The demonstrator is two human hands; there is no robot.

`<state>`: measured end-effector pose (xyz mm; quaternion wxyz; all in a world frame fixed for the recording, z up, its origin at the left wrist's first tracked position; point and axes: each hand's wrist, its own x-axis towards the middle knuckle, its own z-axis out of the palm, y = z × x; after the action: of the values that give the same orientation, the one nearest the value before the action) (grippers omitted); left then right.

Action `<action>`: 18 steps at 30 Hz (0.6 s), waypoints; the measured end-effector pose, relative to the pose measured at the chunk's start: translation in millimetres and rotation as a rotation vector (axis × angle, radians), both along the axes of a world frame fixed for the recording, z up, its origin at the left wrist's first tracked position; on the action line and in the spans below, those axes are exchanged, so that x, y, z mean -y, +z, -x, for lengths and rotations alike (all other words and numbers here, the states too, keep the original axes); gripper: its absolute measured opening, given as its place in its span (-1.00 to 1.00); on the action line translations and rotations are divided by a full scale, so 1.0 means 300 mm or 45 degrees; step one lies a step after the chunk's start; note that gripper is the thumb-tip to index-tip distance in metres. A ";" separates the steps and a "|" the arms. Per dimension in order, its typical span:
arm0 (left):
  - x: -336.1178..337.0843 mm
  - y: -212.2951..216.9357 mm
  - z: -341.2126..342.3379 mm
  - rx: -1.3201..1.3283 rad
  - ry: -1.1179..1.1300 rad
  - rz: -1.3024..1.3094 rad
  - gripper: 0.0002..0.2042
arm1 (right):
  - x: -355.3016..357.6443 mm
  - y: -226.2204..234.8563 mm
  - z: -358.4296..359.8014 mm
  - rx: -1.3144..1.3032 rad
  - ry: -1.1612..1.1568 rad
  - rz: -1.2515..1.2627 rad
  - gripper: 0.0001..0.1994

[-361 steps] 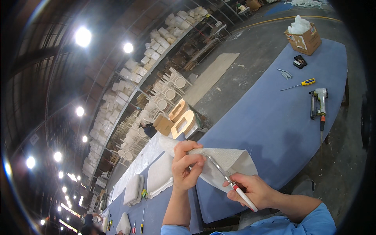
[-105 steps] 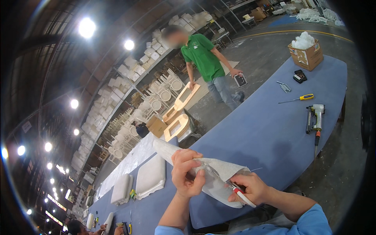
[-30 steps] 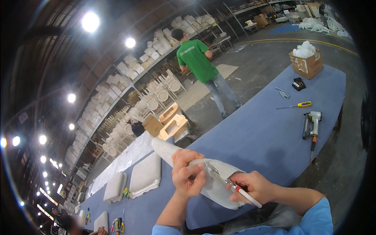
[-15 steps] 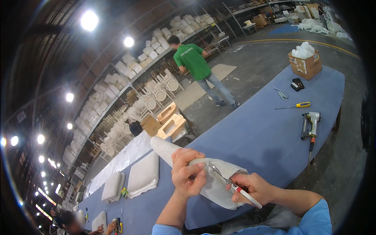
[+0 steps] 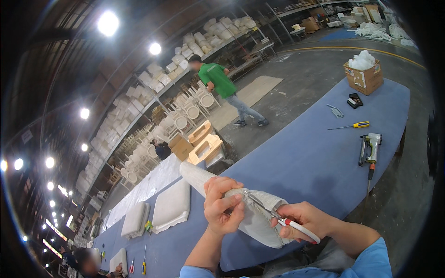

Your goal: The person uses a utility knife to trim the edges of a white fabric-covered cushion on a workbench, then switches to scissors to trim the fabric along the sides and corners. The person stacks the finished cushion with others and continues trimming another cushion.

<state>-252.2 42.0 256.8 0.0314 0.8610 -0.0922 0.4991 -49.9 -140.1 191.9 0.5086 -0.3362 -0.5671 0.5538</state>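
my left hand (image 5: 223,206) pinches the white fabric-covered cushion piece (image 5: 241,208) steady; right hand (image 5: 303,220) grips red-white-handled scissors (image 5: 278,218) at its near edge.

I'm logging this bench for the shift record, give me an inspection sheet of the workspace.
Surface: long blue table.
Job's things: pale fabric-covered cushion, held above the table edge; red-handled tool with its tip at the fabric.
Clutter: staple gun, yellow screwdriver, box, pads.
Grippers: left hand pinches the fabric; right hand holds the tool.
Cables: nothing seen.
Surroundings: person in green on the floor, shelves of chair frames.
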 end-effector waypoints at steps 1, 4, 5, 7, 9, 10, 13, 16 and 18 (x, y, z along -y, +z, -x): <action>0.000 -0.001 0.001 -0.001 0.002 0.003 -0.77 | 0.003 0.011 -0.004 0.025 0.000 0.033 -0.48; 0.003 0.002 -0.007 -0.003 -0.007 0.007 -0.77 | 0.008 0.002 -0.012 0.176 -0.095 -0.083 -0.43; 0.004 0.002 -0.008 -0.002 -0.010 0.009 -0.77 | 0.006 -0.010 -0.012 0.206 -0.114 -0.109 -0.43; 0.008 0.005 -0.012 0.000 -0.014 0.008 -0.77 | 0.002 -0.037 -0.013 0.265 -0.152 -0.158 -0.41; 0.009 0.006 -0.011 -0.003 -0.010 0.004 -0.76 | -0.001 -0.032 -0.013 0.365 -0.207 -0.200 -0.42; 0.008 0.004 -0.011 -0.004 -0.005 0.001 -0.76 | -0.003 -0.027 -0.013 0.415 -0.234 -0.220 -0.42; 0.013 0.007 -0.024 0.017 -0.003 0.011 -0.76 | -0.008 -0.008 -0.015 0.408 -0.269 -0.261 -0.50; 0.002 0.003 -0.014 0.007 -0.002 0.001 -0.75 | -0.015 0.008 -0.024 0.539 -0.286 -0.247 -0.39; 0.003 0.005 -0.004 -0.010 0.007 -0.009 -0.75 | -0.018 0.007 -0.021 0.503 -0.300 -0.275 -0.39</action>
<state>-251.1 41.0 258.2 0.0274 0.8633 -0.0914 0.4956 -43.7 -134.6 193.9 0.4819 -0.4453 -0.6682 0.3506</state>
